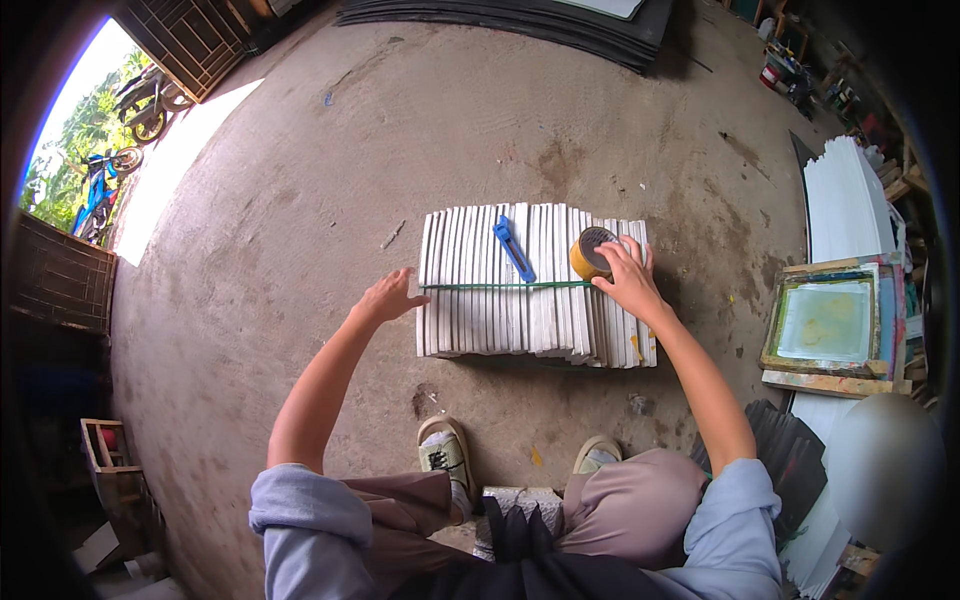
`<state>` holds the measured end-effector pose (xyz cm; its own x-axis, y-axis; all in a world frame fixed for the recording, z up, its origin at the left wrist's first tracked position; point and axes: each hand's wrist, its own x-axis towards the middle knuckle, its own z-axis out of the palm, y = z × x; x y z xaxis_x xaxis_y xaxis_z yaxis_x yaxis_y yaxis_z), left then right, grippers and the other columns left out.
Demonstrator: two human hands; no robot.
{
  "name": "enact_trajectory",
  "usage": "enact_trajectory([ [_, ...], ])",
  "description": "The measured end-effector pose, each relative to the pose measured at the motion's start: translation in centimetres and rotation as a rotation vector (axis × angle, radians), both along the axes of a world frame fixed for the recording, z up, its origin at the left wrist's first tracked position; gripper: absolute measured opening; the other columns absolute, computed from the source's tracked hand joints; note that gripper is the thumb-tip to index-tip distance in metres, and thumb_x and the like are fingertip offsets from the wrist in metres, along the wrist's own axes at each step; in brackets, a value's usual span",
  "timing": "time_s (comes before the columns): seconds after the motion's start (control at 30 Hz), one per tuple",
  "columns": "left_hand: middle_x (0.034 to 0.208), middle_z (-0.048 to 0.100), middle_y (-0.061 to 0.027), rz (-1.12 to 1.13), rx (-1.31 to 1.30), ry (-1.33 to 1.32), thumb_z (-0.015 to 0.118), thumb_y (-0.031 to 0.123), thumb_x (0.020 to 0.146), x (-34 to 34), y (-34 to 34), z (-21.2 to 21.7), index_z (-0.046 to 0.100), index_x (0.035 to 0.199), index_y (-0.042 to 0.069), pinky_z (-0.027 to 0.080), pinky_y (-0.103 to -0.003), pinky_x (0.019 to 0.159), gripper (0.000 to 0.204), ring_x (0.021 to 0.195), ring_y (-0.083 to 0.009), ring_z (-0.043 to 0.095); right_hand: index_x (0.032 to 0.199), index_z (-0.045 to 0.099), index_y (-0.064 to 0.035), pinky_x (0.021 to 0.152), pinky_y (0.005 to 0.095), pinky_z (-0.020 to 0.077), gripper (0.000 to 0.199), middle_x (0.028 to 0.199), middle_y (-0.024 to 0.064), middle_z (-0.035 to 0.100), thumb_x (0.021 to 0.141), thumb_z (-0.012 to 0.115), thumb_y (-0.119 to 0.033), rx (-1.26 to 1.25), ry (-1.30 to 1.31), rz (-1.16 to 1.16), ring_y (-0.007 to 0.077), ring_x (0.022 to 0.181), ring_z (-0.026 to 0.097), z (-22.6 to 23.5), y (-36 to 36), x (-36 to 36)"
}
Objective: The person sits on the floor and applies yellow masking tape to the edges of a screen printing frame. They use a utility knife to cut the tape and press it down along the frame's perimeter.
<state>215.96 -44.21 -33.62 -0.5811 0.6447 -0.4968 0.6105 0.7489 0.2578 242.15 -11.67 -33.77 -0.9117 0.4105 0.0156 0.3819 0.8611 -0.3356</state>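
A block of many thin white slabs stands on edge on the floor in front of my feet. A green string runs across its top from end to end. My left hand is at the block's left end, thumb and fingers apart, beside the string. On the right part of the top, my right hand rests with fingers spread. Its thumb is near the string, and its fingertips are against or just over a yellow tape roll. A blue box cutter lies on the slabs between the hands.
Dark sheets are stacked at the far side. To the right are a paint-stained frame and white sheets. A wooden crate stands at left. Motorbikes are outside the doorway.
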Motion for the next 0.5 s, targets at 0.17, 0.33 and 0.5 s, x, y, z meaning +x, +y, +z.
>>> enact_trajectory([
  [0.17,0.135,0.046,-0.0197,-0.115,0.071,-0.011,0.059,0.049,0.087,3.5,-1.8,6.3,0.04,0.136,0.005,0.04,-0.046,0.105,0.069,0.124,-0.0327,0.047,0.106,0.06,-0.0061,0.108,0.0614,0.0171,0.028,0.104,0.0068,0.064,0.083,0.065,-0.022,-0.001,-0.155,0.028,0.0238,0.115,0.05,0.9,0.4,1.4],
  [0.33,0.131,0.051,-0.0148,0.152,0.577,-0.299,0.054,0.043,0.092,8.3,-6.7,6.2,0.045,0.133,0.007,0.04,-0.046,0.105,0.056,0.123,-0.0267,0.049,0.098,0.062,-0.0041,0.105,0.0431,0.0339,0.015,0.096,0.009,0.066,0.085,0.06,-0.012,-0.05,-0.02,0.193,0.0251,0.094,0.061,7.7,-3.4,2.1],
  [0.5,0.138,0.04,-0.0157,0.366,1.052,-0.926,0.042,0.058,0.092,12.2,-5.6,6.1,0.02,0.147,0.016,0.044,-0.051,0.1,0.073,0.122,-0.0296,0.048,0.097,0.064,-0.0077,0.107,0.0447,0.0352,0.015,0.086,0.0051,0.062,0.083,0.06,-0.006,0.229,0.262,0.701,0.0199,0.09,0.062,10.6,-12.4,-0.9],
])
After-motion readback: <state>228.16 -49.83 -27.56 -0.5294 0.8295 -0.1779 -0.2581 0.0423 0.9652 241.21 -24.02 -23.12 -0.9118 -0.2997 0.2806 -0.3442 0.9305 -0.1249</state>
